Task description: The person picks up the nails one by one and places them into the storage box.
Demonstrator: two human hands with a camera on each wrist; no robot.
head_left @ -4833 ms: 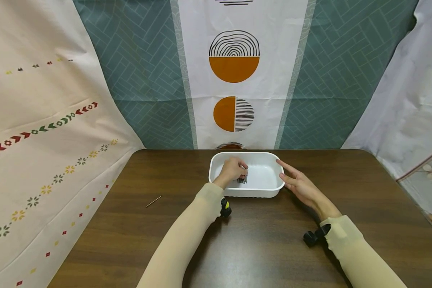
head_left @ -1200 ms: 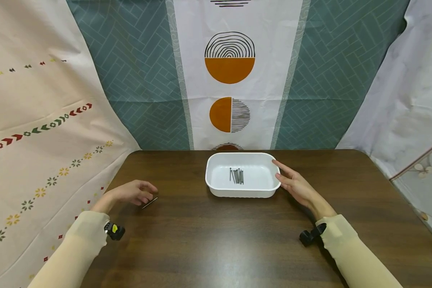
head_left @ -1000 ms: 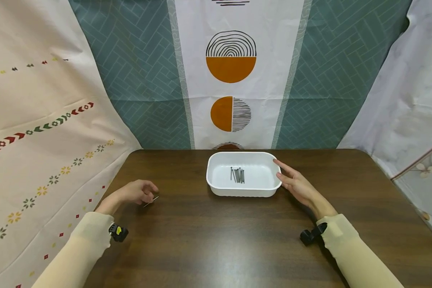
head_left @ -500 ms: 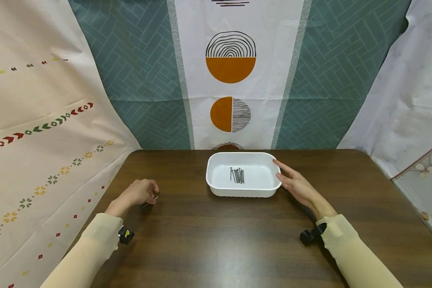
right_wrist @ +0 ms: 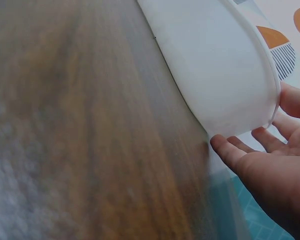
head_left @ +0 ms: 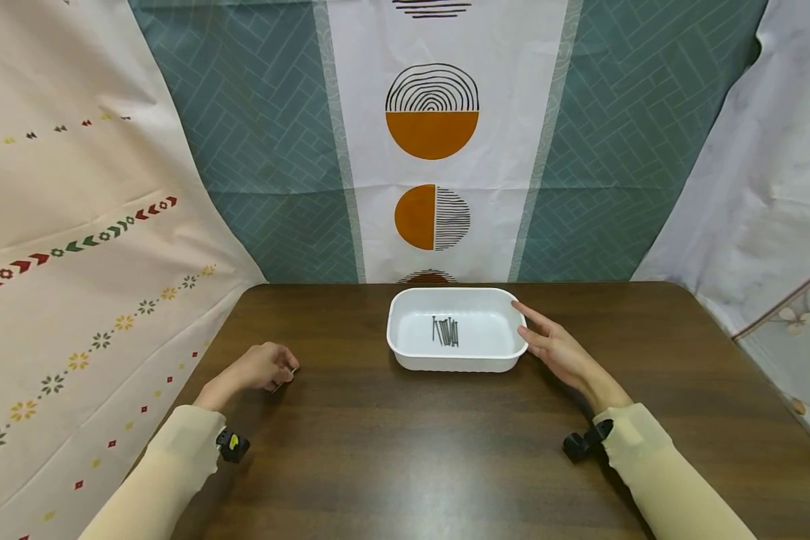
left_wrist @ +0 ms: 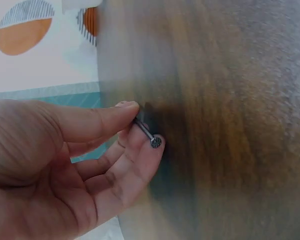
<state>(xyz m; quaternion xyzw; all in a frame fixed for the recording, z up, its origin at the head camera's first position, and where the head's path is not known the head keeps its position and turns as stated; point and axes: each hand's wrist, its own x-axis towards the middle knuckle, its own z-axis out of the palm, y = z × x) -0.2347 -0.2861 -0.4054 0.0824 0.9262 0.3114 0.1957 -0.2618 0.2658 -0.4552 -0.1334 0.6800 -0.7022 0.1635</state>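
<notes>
In the head view my left hand [head_left: 259, 367] is low over the left part of the table, pinching a single metal nail [left_wrist: 148, 133]. Seen from the left wrist, the thumb and fingers grip its shank, and its flat textured head sticks out beside a fingertip. My right hand [head_left: 563, 356] is at the right end of a white plastic tub [head_left: 456, 365], fingers spread and fairly straight along the rim and end wall. Several grey nails [head_left: 448, 331] lie side by side on the tub's floor, left of its middle.
The brown wooden table [head_left: 391, 450] carries the tub near its back edge. Behind stands a patterned cloth [head_left: 277, 150], with a cream cloth [head_left: 94, 285] along the left side and a pale one [head_left: 756, 225] at the right.
My left hand left the tub, went to the loose nail on the table at left, and its fingers have closed on it. The right hand stays at the tub's end.
</notes>
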